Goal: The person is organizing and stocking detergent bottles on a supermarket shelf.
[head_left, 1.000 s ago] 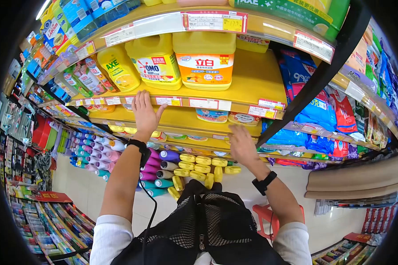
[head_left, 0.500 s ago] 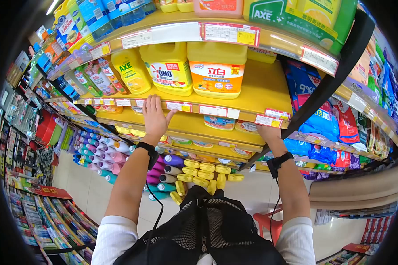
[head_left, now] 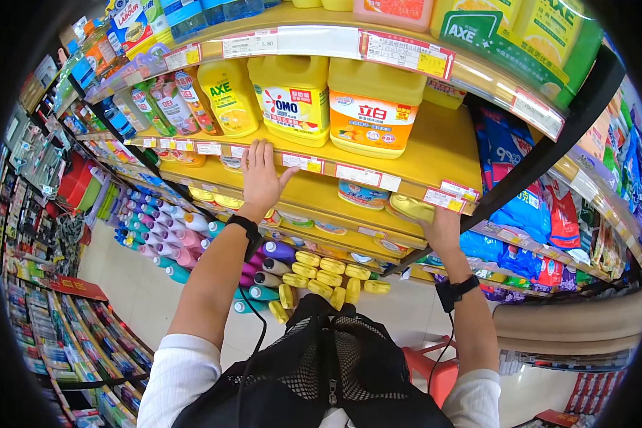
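My left hand (head_left: pixel 264 173) rests on the front edge of the yellow shelf (head_left: pixel 446 146), its thumb apart from its fingers. Just above it stand a yellow AXE bottle (head_left: pixel 228 100), a yellow OMO jug (head_left: pixel 291 103) and a yellow jug with an orange label (head_left: pixel 373 118). Below the price tags at the shelf's right end is my right hand (head_left: pixel 442 230), with its fingers closed at the end of a yellow jug (head_left: pixel 411 207) on the level beneath. Most of that jug and some of my fingertips are hidden by the shelf edge.
Many yellow bottles (head_left: pixel 328 278) and rows of pink and purple bottles (head_left: pixel 189 239) stand on the floor by the shelf. A black shelf post (head_left: pixel 542 160) rises at the right, bags of detergent (head_left: pixel 521 207) beyond it. A red stool (head_left: pixel 435 367) is behind my right arm.
The view has shifted slightly. A yellow jug now shows under the shelf edge at my right hand, which has come lower. My left hand stays on the shelf edge.
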`<state>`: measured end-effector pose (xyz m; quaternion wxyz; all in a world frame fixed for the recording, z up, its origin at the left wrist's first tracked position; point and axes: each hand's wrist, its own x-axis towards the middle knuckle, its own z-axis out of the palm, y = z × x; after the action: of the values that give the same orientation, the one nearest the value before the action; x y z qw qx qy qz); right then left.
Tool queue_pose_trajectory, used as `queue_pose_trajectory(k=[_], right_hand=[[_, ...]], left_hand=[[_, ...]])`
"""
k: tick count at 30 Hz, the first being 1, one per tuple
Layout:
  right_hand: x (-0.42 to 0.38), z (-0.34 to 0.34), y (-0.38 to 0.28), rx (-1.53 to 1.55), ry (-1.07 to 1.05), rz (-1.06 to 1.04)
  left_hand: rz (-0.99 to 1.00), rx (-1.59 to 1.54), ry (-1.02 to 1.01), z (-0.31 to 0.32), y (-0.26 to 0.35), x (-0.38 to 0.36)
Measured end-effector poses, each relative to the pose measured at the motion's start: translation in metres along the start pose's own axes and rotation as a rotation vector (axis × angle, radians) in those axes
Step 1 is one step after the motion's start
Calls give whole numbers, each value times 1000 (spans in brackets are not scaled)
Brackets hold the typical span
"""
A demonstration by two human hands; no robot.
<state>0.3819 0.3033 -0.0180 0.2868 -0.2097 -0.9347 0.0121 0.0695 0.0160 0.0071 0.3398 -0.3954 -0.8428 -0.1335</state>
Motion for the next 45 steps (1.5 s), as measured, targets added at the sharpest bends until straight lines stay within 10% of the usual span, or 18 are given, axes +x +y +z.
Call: queue_pose_trajectory(k=[14,21,33,45], right_hand=[[-19,-12,-9,-50,-610,125],[-12,-68,-30,-95,-461,-100],[27,-216,-58,794,-253,568],[60,-226,-72,668,524,463]], left_hand=[[27,-7,26,-1,-2,-1],[24,-33,17,-5,-1,-1],[30,-14,38,-4,7,0],[23,-1,24,-6,14,1]])
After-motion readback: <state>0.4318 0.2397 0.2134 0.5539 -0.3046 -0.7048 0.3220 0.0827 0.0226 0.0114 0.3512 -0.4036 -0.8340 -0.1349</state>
